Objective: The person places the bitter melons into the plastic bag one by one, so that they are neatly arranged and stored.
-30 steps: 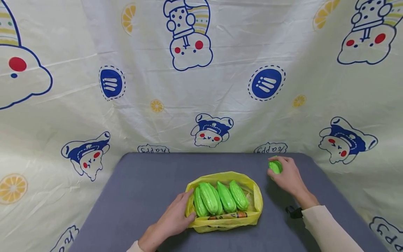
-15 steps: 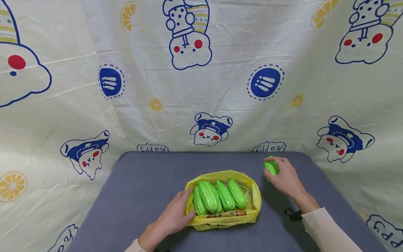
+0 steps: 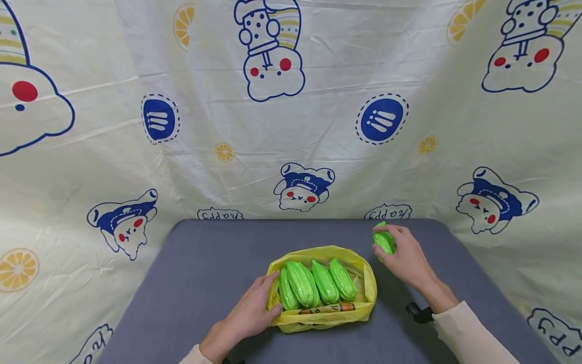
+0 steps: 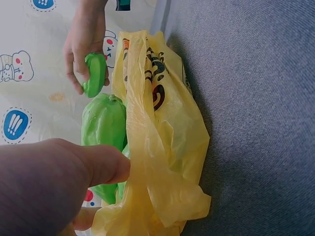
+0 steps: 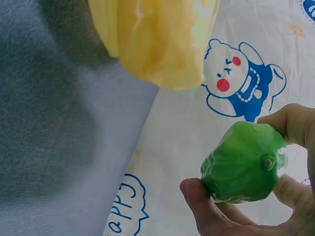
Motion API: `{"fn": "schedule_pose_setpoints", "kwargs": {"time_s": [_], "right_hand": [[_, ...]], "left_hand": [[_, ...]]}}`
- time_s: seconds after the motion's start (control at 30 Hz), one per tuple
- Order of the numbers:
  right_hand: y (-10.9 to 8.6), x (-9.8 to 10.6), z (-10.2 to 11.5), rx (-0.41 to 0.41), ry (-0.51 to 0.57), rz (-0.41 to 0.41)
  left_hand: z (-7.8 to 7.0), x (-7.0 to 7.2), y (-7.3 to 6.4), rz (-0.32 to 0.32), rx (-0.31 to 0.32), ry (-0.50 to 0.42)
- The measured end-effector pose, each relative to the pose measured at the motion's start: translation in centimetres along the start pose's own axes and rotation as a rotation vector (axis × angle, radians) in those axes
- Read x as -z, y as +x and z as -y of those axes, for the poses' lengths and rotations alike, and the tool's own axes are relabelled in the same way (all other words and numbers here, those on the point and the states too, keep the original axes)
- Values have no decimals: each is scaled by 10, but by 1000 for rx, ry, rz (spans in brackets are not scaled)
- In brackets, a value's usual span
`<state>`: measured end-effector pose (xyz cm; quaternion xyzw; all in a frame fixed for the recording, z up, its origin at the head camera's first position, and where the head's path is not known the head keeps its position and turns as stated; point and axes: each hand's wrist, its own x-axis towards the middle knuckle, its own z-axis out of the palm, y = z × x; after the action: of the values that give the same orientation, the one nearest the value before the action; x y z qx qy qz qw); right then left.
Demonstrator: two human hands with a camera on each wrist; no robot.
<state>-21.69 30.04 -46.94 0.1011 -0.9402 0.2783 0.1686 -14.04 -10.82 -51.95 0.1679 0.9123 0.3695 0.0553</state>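
A yellow plastic bag (image 3: pixel 334 323) stands with its mouth up on the grey table, several shiny green ridged gourds (image 3: pixel 325 281) lying side by side inside. My left hand (image 3: pixel 250 309) holds the bag's left end at the rim, thumb at the front and fingers at the back. In the left wrist view, the thumb (image 4: pixel 110 166) lies against the bag's edge. My right hand (image 3: pixel 406 255) grips one more green gourd (image 3: pixel 384 241) in the air, beyond and right of the bag. The right wrist view shows that gourd (image 5: pixel 243 164) end-on between thumb and fingers.
The grey table (image 3: pixel 209 263) extends to both sides of the bag. A pale curtain (image 3: pixel 200 131) with cartoon prints hangs behind its far edge. A black strap (image 3: pixel 420 312) hangs at the right wrist.
My right hand has moved a little left, toward the bag, with the gourd in its grip. The left hand and the bag have stayed in place.
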Motion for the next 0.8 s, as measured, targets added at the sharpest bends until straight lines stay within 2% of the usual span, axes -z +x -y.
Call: {"fn": "schedule_pose_setpoints", "kwargs": {"time_s": [0.47, 0.8], "right_hand": [[-7, -3, 27, 44, 50, 56], [-10, -9, 41, 99, 58, 51]], "left_hand": [[-1, 1, -1, 10, 0, -6], [-2, 0, -1, 4, -2, -14]]}}
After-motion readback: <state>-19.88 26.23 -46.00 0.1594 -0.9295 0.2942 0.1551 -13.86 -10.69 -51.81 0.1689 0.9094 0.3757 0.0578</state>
